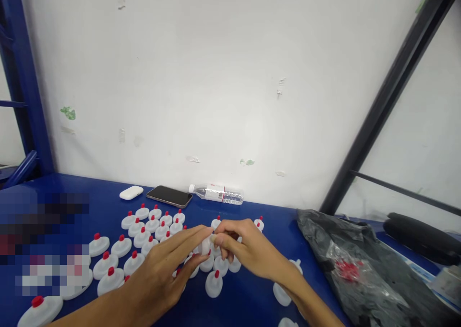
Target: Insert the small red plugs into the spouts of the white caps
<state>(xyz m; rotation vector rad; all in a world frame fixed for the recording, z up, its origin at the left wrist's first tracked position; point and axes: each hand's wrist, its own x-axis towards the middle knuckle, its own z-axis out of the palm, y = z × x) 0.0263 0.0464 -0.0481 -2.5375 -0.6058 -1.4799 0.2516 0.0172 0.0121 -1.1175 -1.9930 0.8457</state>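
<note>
My left hand (pixel 169 262) is closed around a small white plastic squeeze bottle (pixel 204 246), thumb below and fingers above. From the other side, my right hand (pixel 248 248) pinches at the bottle's narrow end. Its fingertips hide whatever is between them. Beneath and around both hands stand several flattened white bottles with red caps, one (pixel 213 284) just in front. On the right, near my forearm, lie a few white bottles with no red cap showing, among them a bottle (pixel 282 294) partly covered by the arm.
Along the wall on the blue table (pixel 86 192) lie a white earphone case (pixel 131 192), a black phone (pixel 169 196) and a clear water bottle (pixel 218 194). A dark plastic bag (pixel 324 236) at right holds a clear bag of red pieces (pixel 347 270). The left edge is blurred.
</note>
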